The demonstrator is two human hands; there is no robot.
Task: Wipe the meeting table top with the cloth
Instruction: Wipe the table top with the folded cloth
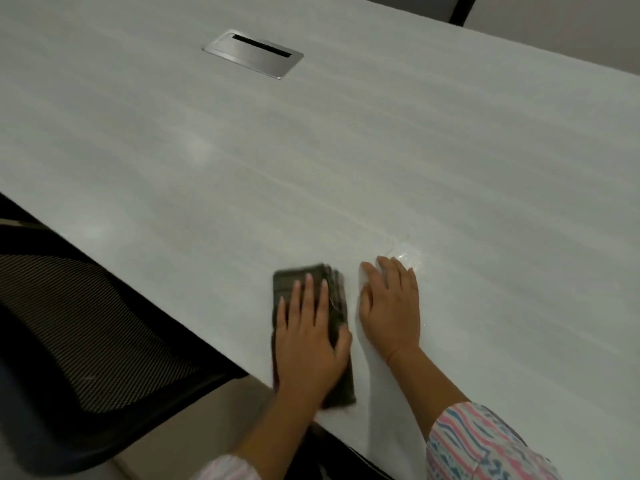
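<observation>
Beside the chair (86,323), we are pressing our left hand (308,334) flat, fingers straight and spread, onto the cloth (299,271), which is lying near the front edge of the table (346,150). Nothing is pinching the cloth, so we are risking it slipping from under the palm or dragging off the edge. Our right hand (389,306) is resting open on the bare top just beside it, perhaps smearing. The wet patch (408,252) at its fingertips could go unwiped. The cloth is looking dark, folded narrow, blurred at its edges.
</observation>
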